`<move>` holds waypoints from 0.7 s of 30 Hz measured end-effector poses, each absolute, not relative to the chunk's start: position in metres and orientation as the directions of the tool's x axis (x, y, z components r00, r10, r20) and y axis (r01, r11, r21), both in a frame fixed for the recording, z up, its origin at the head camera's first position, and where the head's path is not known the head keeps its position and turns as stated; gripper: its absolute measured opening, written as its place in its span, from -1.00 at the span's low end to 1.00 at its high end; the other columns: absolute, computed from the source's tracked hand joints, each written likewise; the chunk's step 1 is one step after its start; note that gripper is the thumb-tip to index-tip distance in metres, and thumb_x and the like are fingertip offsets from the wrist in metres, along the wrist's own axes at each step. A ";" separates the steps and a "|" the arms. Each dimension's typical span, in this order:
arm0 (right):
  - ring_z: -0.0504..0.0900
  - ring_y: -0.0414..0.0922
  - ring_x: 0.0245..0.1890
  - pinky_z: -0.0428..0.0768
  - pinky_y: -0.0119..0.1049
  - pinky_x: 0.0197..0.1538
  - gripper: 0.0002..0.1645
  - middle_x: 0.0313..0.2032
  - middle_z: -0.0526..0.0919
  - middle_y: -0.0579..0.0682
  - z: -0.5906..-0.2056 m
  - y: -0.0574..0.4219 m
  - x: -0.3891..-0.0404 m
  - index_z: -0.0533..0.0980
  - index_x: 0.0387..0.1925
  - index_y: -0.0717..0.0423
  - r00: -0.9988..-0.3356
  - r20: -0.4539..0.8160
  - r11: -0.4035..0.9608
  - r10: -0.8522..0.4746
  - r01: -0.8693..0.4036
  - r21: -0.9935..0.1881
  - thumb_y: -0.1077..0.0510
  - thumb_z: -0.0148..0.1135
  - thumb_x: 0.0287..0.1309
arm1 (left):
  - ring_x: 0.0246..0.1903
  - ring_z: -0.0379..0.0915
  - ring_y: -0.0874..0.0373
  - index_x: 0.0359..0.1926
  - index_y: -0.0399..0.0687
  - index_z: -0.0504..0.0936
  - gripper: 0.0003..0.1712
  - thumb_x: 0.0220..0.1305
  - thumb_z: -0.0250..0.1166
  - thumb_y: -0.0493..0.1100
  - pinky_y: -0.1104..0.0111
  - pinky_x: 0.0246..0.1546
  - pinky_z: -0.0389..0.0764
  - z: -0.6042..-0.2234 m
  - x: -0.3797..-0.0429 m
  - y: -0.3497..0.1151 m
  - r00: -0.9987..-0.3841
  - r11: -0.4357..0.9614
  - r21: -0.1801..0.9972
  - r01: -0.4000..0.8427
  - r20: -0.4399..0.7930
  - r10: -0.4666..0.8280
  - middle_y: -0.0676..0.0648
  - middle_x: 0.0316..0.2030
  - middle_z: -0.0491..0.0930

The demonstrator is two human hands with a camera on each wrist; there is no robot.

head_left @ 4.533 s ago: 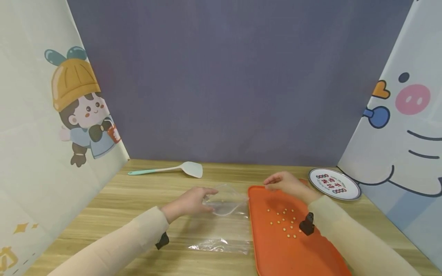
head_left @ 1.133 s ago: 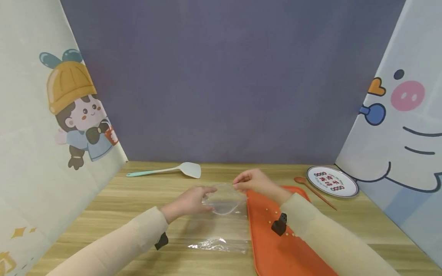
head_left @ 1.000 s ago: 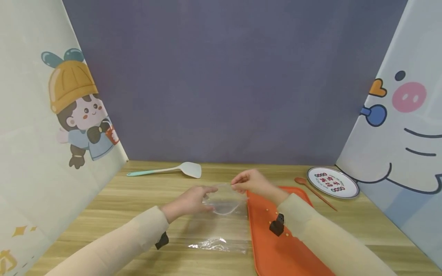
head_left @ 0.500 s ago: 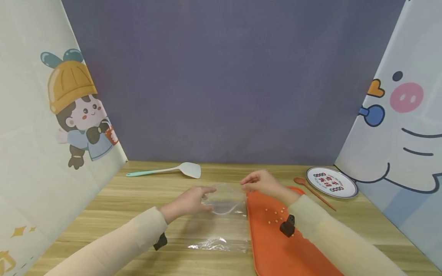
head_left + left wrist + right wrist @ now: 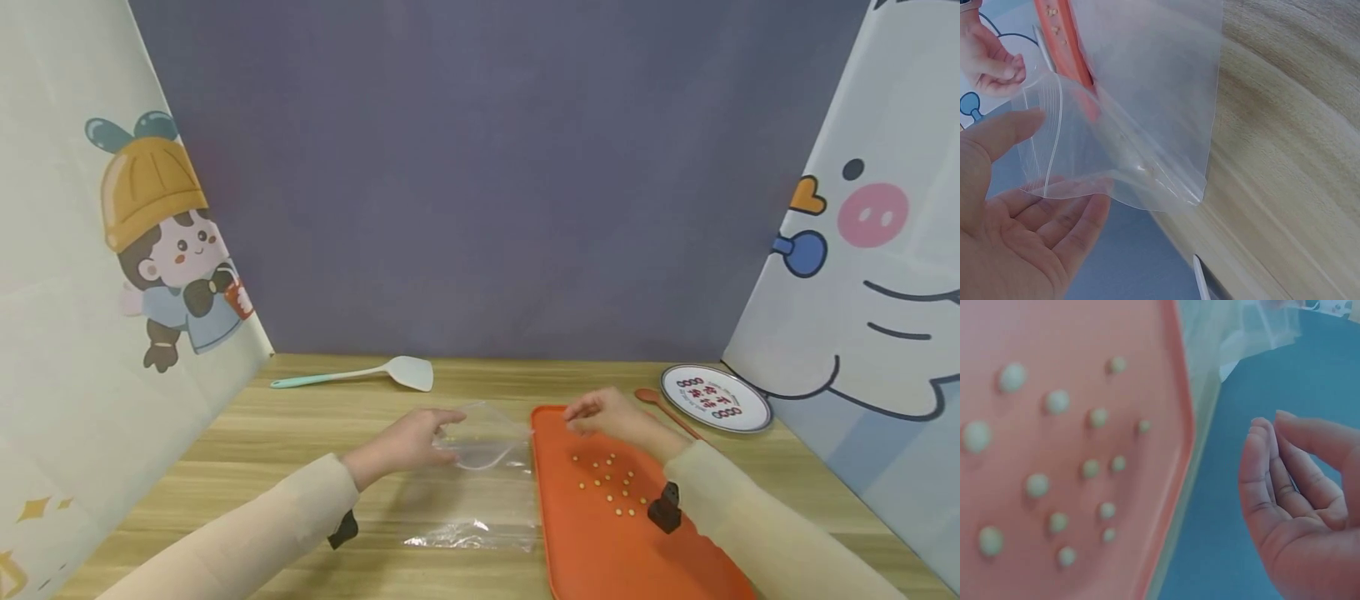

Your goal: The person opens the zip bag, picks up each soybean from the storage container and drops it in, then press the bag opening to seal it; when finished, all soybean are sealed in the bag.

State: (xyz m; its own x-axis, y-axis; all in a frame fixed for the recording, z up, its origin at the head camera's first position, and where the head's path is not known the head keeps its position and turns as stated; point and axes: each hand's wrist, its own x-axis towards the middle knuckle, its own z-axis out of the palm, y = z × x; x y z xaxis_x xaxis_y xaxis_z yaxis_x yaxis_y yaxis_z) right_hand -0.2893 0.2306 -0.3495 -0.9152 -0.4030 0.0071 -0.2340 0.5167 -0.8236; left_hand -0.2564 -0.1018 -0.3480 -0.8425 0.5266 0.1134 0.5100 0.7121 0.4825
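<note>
My left hand (image 5: 411,442) holds the mouth of a clear zip-lock bag (image 5: 472,508) apart, which lies on the table left of the tray. In the left wrist view the thumb is at one side of the bag's zip strip (image 5: 1056,134) and the fingers are at the other. A small pale speck shows inside the bag. Over the orange tray (image 5: 600,558) hovers my right hand (image 5: 618,418), fingers loosely bent. Nothing shows between its thumb and fingertips in the right wrist view. Several small, round, pale-yellow beans (image 5: 1057,401) are scattered on the tray below.
A white spatula (image 5: 410,372) with a mint handle lies at the back left. At the back right are a wooden spoon (image 5: 651,397) and a white plate (image 5: 716,398) with red writing. A dark panel (image 5: 480,183) stands behind the wooden table (image 5: 337,517).
My right hand reached the bag's mouth about one second ago, then moved right, back over the tray. More beans are uncovered from under the arm. My left hand keeps its place on the bag.
</note>
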 end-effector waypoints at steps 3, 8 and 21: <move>0.67 0.02 -0.13 0.70 -0.13 -0.10 -0.68 -0.11 0.69 0.23 -0.356 0.236 -0.290 0.60 -0.10 0.38 -0.912 -0.003 0.541 -0.411 -0.241 -0.806 0.24 0.31 0.15 | -0.03 0.60 -0.20 0.25 -0.31 0.43 -0.25 0.03 0.45 -0.20 0.02 0.07 0.61 -0.349 -0.256 -0.103 -0.841 0.714 0.477 0.513 0.114 0.528 -0.27 0.19 0.52; 0.65 -0.05 -0.14 0.67 -0.26 -0.18 -0.69 -0.15 0.70 0.21 -0.366 0.243 -0.296 0.58 -0.13 0.40 -0.898 -0.020 0.547 -0.439 -0.250 -0.799 0.27 0.33 0.11 | -0.04 0.61 -0.19 0.25 -0.32 0.44 -0.26 0.03 0.45 -0.20 0.03 0.05 0.63 -0.350 -0.257 -0.105 -0.837 0.708 0.479 0.518 0.116 0.534 -0.28 0.18 0.52; 0.66 -0.18 -0.38 0.63 -0.35 -0.35 -0.73 -0.26 0.73 0.19 -0.386 0.246 -0.306 0.63 -0.22 0.38 -0.833 -0.104 0.548 -0.544 -0.259 -0.795 0.40 0.38 -0.05 | -0.05 0.62 -0.17 0.24 -0.31 0.45 -0.26 0.03 0.45 -0.19 0.04 0.05 0.62 -0.351 -0.259 -0.104 -0.826 0.700 0.471 0.537 0.123 0.551 -0.26 0.17 0.53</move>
